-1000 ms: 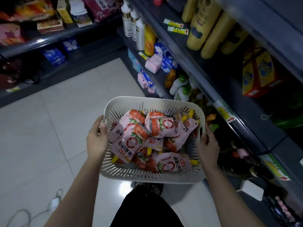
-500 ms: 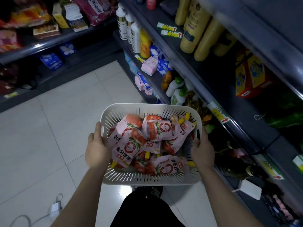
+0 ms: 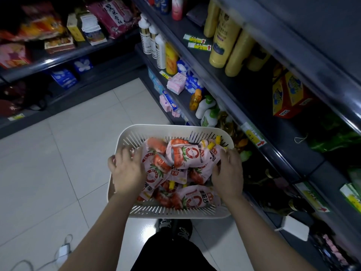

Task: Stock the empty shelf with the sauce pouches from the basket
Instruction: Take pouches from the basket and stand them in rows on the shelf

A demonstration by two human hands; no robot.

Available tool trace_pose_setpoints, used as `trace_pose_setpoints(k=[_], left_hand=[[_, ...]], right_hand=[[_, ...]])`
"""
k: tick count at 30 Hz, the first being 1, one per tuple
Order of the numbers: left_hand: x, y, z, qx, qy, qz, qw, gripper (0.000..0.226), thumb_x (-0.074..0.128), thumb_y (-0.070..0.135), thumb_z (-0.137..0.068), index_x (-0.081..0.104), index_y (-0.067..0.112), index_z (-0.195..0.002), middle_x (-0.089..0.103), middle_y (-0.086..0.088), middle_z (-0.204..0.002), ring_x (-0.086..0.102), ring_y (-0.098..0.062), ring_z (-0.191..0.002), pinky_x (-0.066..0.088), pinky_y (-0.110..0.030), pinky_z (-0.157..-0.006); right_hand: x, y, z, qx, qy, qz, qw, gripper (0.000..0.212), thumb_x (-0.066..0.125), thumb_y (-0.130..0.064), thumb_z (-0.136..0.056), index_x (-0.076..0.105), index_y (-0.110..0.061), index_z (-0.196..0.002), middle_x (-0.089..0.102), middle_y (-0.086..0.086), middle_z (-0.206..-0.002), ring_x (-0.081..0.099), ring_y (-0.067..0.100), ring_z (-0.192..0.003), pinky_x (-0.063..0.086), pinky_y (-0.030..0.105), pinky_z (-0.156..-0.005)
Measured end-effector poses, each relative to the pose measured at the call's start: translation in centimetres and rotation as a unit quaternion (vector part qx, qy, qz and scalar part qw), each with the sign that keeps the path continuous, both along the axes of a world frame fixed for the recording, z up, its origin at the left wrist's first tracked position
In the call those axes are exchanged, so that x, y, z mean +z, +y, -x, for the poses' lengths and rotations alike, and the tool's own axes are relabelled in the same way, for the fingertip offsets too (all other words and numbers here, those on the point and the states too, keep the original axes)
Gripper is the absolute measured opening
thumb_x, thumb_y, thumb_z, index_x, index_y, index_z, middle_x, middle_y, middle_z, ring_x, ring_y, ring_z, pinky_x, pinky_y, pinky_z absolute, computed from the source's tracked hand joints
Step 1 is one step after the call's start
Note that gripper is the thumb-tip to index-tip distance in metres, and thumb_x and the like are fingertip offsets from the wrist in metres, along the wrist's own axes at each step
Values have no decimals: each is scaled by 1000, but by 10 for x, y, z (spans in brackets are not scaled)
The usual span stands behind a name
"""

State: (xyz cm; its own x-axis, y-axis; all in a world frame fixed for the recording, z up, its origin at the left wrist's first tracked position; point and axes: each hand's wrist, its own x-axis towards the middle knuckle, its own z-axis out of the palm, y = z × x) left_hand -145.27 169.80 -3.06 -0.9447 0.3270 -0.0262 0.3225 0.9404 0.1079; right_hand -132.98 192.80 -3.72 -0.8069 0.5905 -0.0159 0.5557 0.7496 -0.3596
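A single view is given, taken by a wide-angle camera worn on the head. It is aimed forward and steeply down. The forearms are seen entering from the lower edge, and the left hand [image 3: 128, 171] and right hand [image 3: 228, 173] are framed near the middle, close to the lens, at the basket [image 3: 152, 127]. The tiled floor [image 3: 68, 153] and a shoe [image 3: 175, 225] are seen directly beneath. The shelving [image 3: 234, 106] along the right is rendered leaning inward, and farther shelves [image 3: 48, 63] are caught across the upper left.
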Motion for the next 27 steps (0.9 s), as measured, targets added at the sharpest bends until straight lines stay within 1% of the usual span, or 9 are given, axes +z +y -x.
trace_pose_setpoints(k=[2,6,10,13,17,19,21,24,27], left_hand=[[1,12,1,-38,-28,16,999,50,68,14,-77,56,14,-126,57,-19,-120,47,-37,-119,36,-57,-96],[1,45,4,-118,-86,8,989,52,55,27,-86,45,19,-137,46,-12,-139,38,-31,-131,30,-51,-105],[-12,84,7,-202,-125,-2,971,59,47,35,-94,25,20,-147,27,-7,-154,21,-25,-142,16,-47,-115],[-23,110,10,-230,-164,19,959,63,46,37,-94,19,20,-149,17,-5,-158,13,-24,-145,12,-45,-116],[-35,125,16,-225,-192,41,954,60,43,42,-95,23,19,-146,25,-6,-153,17,-25,-143,12,-46,-116],[-39,127,18,-219,-205,49,953,59,43,44,-94,28,18,-145,32,-7,-149,22,-27,-141,18,-46,-115],[-41,128,20,-213,-207,51,954,57,45,45,-93,33,18,-141,38,-6,-146,27,-28,-137,24,-46,-111],[-45,128,24,-194,-212,51,956,56,49,47,-89,39,18,-137,40,-7,-142,31,-31,-134,29,-45,-106],[-46,127,27,-186,-221,59,955,57,55,47,-85,45,17,-132,42,-11,-138,34,-31,-130,31,-42,-104]], right_hand=[[-4,-4,3,17,-18,35,999,53,60,-13,-86,46,-3,-135,47,15,-135,37,31,-132,37,46,-108],[-7,-7,13,0,-51,49,998,53,58,-19,-88,42,-5,-136,48,14,-135,40,30,-129,34,42,-111],[-2,-11,26,-100,9,103,990,47,62,-14,-86,46,-4,-128,45,17,-130,48,33,-119,46,43,-98],[-4,-20,30,-165,-12,124,978,52,61,-18,-89,39,0,-132,39,21,-135,48,35,-119,45,39,-94],[-7,-32,37,-228,-36,179,956,68,56,-27,-93,19,-5,-146,31,18,-147,46,34,-124,46,38,-89],[-11,-32,42,-279,-3,218,935,57,54,-24,-94,28,-3,-140,44,18,-140,50,32,-122,45,36,-89],[-13,-28,45,-334,30,242,911,44,53,-23,-94,35,-3,-129,58,18,-122,60,34,-107,45,33,-76],[-10,-23,45,-355,72,266,893,39,53,-23,-95,37,-4,-126,62,14,-102,63,35,-95,41,30,-68],[-9,-21,46,-325,51,253,910,42,50,-26,-97,37,-7,-132,59,16,-118,60,35,-104,41,31,-72]])
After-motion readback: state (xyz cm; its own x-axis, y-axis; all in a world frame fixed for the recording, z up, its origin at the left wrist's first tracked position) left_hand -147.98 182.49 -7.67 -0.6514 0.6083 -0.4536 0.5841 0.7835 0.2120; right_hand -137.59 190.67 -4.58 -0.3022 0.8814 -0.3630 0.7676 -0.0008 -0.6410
